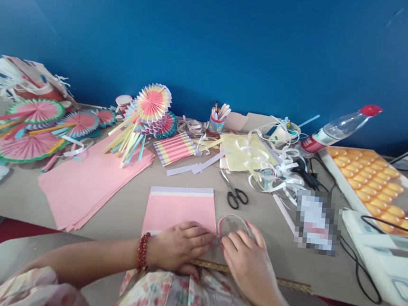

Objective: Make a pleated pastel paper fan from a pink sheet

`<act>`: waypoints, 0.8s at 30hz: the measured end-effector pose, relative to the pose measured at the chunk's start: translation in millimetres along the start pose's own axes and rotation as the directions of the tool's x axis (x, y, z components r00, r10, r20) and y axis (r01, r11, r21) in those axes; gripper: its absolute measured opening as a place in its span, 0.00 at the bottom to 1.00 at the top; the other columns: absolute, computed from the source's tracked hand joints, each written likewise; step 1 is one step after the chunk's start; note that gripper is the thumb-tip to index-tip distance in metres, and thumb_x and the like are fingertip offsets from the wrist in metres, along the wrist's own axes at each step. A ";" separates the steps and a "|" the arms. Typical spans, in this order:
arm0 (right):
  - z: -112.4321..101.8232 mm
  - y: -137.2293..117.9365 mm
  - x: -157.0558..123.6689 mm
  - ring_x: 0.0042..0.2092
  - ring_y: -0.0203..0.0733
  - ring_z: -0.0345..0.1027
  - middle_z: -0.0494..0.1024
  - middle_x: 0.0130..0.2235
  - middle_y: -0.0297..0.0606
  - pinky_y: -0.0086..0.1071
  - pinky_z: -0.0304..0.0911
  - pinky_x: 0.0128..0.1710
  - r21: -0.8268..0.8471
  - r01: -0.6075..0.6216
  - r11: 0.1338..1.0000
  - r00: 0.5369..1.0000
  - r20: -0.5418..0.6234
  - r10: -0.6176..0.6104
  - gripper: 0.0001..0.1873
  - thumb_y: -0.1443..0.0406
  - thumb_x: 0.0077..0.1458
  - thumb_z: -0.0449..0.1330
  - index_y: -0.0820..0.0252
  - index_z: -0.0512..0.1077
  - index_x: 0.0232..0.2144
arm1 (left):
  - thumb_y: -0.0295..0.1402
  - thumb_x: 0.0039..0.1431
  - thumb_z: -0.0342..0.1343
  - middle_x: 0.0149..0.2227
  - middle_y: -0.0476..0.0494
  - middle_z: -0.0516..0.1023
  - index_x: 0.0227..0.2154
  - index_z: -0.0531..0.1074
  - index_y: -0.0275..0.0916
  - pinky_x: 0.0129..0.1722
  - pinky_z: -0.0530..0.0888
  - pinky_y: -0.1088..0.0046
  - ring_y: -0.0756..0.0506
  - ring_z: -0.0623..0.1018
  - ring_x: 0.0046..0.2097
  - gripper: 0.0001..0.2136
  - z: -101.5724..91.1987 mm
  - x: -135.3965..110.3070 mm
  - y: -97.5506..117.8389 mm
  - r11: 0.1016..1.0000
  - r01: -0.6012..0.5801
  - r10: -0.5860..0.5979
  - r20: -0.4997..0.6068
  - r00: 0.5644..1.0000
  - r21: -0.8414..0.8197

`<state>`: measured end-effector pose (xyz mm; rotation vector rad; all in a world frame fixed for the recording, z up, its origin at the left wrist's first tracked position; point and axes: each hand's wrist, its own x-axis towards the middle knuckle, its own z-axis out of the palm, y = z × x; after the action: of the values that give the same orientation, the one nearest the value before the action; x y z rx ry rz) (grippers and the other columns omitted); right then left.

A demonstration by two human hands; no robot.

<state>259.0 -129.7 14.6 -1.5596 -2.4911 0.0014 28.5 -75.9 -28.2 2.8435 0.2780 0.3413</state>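
Left hand [185, 244] is lying flat on a pink rectangular paper sheet [180, 212] with pale-lavender band, which is resting on grey table [123, 212]. Right hand [245, 254], fingers bent, is touching thin pale loop [234, 216]; grip: cannot tell.

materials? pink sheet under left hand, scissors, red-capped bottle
Pink sheet: probably paper, matte; flat, straight-edged, no shine. Scissors: blades look like metal, pale and smooth; black handles perhaps plastic. Red-capped bottle: likely plastic, glossy; see-through with highlights.

A red beaded bracelet [143, 252] accompanies pale, loose-sleeved clothing [163, 297] patterned with multicoloured blotches.
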 end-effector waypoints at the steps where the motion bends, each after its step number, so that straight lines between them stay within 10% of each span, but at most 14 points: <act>1: 1.0 -1.1 -0.9 0.34 0.39 0.63 0.71 0.26 0.32 0.48 0.45 0.60 0.010 -0.004 1.000 1.000 -0.012 0.005 0.10 0.72 0.57 0.53 0.57 0.68 0.27 | 0.54 0.64 0.43 0.64 0.33 0.62 0.57 0.63 0.32 0.63 0.58 0.58 0.38 0.62 0.63 0.31 0.2 0.0 0.2 1.000 0.002 -0.002 -0.002 1.000 -0.003; 24: 21.2 2.5 -18.7 0.35 0.37 0.63 0.74 0.27 0.33 0.41 0.46 0.58 0.229 -0.137 0.964 0.969 -0.169 0.178 0.15 0.66 0.64 0.50 0.56 0.74 0.29 | 0.53 0.62 0.46 0.65 0.35 0.60 0.64 0.52 0.30 0.64 0.55 0.58 0.37 0.59 0.64 0.36 -18.0 5.2 -2.0 0.992 0.056 -0.038 0.161 0.986 -0.109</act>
<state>265.5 -143.0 -9.6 -1.5830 -2.1385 0.1374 28.5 -68.6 -10.8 2.7279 0.2838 0.1156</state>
